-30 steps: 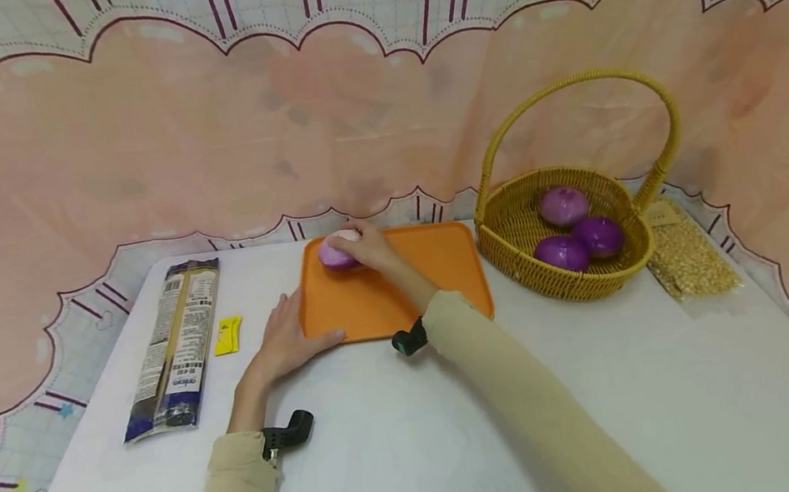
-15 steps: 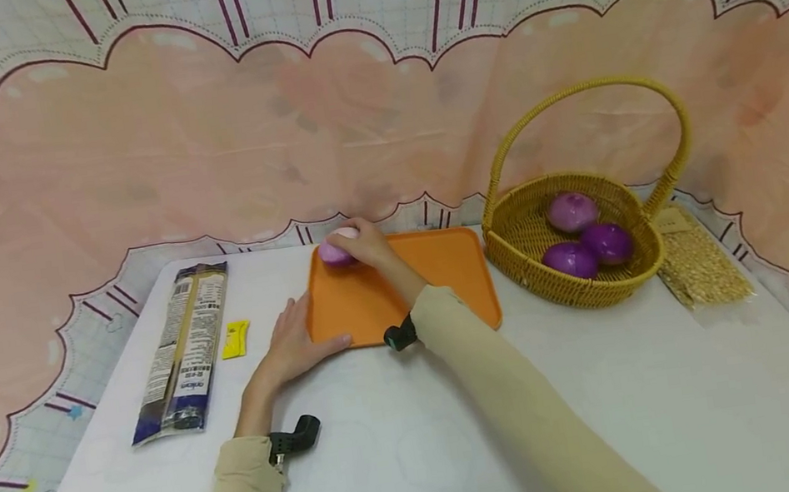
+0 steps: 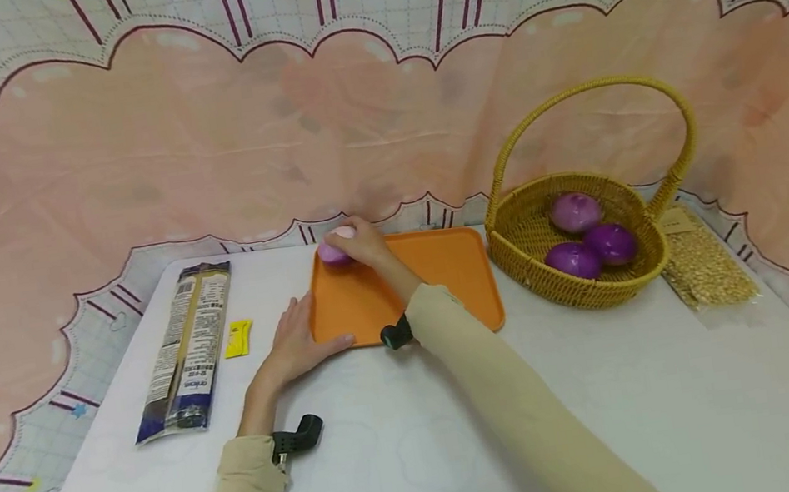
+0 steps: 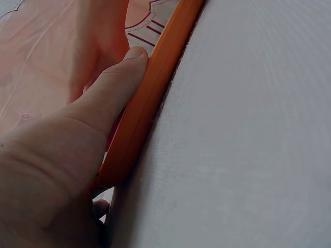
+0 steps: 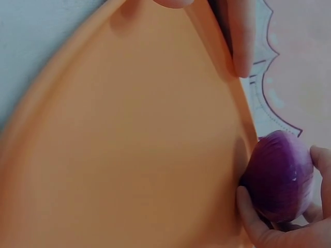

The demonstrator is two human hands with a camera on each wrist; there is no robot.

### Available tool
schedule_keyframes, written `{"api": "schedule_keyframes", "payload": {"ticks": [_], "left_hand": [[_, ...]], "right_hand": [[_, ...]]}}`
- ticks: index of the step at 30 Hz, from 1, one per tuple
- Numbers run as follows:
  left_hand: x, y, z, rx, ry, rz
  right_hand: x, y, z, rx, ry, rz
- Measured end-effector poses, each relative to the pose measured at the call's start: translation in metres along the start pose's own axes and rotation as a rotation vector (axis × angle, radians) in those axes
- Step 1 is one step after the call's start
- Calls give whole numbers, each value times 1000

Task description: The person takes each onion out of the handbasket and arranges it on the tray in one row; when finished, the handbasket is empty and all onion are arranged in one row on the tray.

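My right hand (image 3: pixel 371 251) grips a purple onion (image 3: pixel 333 254) at the back left corner of an orange tray (image 3: pixel 444 273). In the right wrist view, thumb and fingertips pinch the onion (image 5: pixel 279 178) close to the tray's edge. My left hand (image 3: pixel 295 346) rests at the tray's front left corner, its fingers stretched along the left side. In the left wrist view its thumb (image 4: pixel 121 82) lies straight against the tray's front rim (image 4: pixel 150 103). Whether the onion's underside touches the tray is hidden.
A wicker basket (image 3: pixel 518 262) with a tall handle stands right of the tray, holding three purple onions (image 3: pixel 575 212). A bag of yellow kernels (image 3: pixel 707 261) lies beyond it. On the left are a long printed package (image 3: pixel 185 351) and a small yellow packet (image 3: pixel 238 339).
The head view has shifted a little, so everything sits slightly lower and further right. Both hands keep nearly the same places, and the onion stays in the right hand at the tray's corner.
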State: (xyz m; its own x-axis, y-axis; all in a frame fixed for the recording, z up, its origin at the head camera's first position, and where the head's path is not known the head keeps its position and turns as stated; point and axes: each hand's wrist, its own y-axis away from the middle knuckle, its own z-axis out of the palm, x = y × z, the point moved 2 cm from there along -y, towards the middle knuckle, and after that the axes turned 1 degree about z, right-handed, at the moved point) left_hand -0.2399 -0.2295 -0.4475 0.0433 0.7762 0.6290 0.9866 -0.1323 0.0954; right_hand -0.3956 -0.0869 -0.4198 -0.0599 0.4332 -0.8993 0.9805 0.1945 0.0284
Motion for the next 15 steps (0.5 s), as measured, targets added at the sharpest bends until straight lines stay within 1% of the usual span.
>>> {"api": "schedule_keyframes", "payload": {"ticks": [3,4,9,15], "left_hand": [[0,0,1,2,3,3],[0,0,1,3,4,1],[-1,1,1,11,3,6],[0,1,1,17,7,12]], "right_hand": [[-2,3,0,-6,2,3],[-6,6,-1,-18,13,21],[-12,15,0,-35,28,11],[-14,15,0,-56,21,-3]]}}
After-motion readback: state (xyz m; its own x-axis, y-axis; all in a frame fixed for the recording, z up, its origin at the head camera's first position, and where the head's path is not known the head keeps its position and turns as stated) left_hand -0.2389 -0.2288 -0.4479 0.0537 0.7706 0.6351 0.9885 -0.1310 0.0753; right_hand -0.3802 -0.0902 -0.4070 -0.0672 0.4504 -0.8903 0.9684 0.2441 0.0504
